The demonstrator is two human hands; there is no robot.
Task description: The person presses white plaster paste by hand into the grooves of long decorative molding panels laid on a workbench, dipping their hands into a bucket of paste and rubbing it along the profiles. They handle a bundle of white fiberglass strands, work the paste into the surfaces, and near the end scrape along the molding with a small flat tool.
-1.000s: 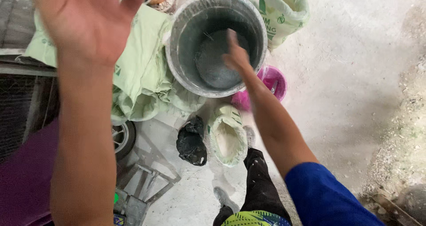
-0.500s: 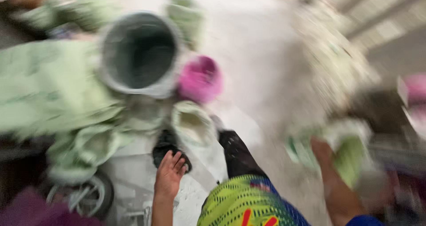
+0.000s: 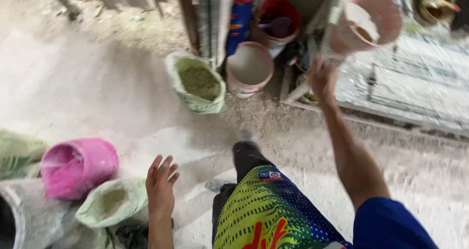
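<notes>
A person's right hand (image 3: 322, 78) reaches up toward a tilted pink bucket (image 3: 366, 21) on the raised ledge, its grip too blurred to tell; the left hand (image 3: 160, 183) hangs empty, fingers spread, beside an open feed sack (image 3: 113, 201); the bucket is not yet lifted down.

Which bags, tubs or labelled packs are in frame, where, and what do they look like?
Open green sack: top centre, full of olive-green meal.
White-and-red bucket: beside that sack, round, pale powder inside.
Red bucket: behind it, round.
Pinkish container: top right, tilted, just above the right hand; grip unclear.
Pink bucket: lower left, on its side.
Pale green sack: bottom left, open, near the empty left hand.
</notes>
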